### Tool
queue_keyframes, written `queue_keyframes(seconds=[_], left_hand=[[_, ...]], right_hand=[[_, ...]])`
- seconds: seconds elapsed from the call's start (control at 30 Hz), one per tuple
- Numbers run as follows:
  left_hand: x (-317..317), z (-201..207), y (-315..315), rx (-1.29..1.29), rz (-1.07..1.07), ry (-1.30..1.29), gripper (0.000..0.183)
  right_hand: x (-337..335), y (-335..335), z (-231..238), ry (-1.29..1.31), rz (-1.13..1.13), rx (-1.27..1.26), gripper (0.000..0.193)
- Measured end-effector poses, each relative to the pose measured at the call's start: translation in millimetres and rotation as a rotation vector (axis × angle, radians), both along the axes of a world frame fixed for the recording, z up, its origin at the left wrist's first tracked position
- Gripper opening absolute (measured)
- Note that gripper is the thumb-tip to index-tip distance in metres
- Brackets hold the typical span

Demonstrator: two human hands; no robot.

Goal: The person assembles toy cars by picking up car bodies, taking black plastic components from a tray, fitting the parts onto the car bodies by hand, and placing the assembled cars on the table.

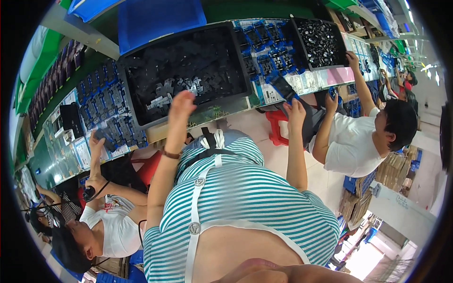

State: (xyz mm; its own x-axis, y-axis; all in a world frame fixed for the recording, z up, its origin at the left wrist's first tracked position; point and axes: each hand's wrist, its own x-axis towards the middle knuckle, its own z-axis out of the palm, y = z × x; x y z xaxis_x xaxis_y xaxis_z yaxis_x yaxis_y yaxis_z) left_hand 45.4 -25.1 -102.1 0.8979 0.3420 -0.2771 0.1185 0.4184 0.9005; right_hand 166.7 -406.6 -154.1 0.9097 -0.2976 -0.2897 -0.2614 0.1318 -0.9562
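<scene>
Over the near edge of a large black tray (185, 123) reaches my left hand (181, 104), its fingers curled together and partly blurred. Whether it holds a small part cannot be made out. Just beyond its fingertips lies a heap of small black and greyish plastic parts (165, 89). My right hand (296, 112) is closed on the near end of a flat black-and-blue plastic part (282, 87), which slants up and left over the bench edge. Beneath and beyond that part, rows of similar black-and-blue parts (264, 47) lie on the bench.
A second black tray (299, 49) holds small shiny pieces. More black-and-blue parts (106, 94) cover the bench at left. Co-workers sit on both sides: a hand (96, 141) at left, another hand (351, 60) at right. A blue bin (160, 21) stands behind; a red stool (277, 127) stands below.
</scene>
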Motion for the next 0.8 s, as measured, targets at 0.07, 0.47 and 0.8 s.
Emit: queue_keyframes(seconds=[0.07, 0.47, 0.8], left_hand=[[8, -13, -21, -0.318, -0.193, -0.040, 0.048], [1, -12, 2, -0.824, 0.259, -0.195, 0.056], [-36, 17, 19, -0.831, 0.316, -0.221, 0.057]], right_hand=[[-10, 53, 35, 0.074, 0.139, 0.040, 0.037], [-1, 212, 20, -0.274, 0.826, -0.382, 0.034], [119, 255, -54, -0.371, 0.760, -1.539, 0.066]])
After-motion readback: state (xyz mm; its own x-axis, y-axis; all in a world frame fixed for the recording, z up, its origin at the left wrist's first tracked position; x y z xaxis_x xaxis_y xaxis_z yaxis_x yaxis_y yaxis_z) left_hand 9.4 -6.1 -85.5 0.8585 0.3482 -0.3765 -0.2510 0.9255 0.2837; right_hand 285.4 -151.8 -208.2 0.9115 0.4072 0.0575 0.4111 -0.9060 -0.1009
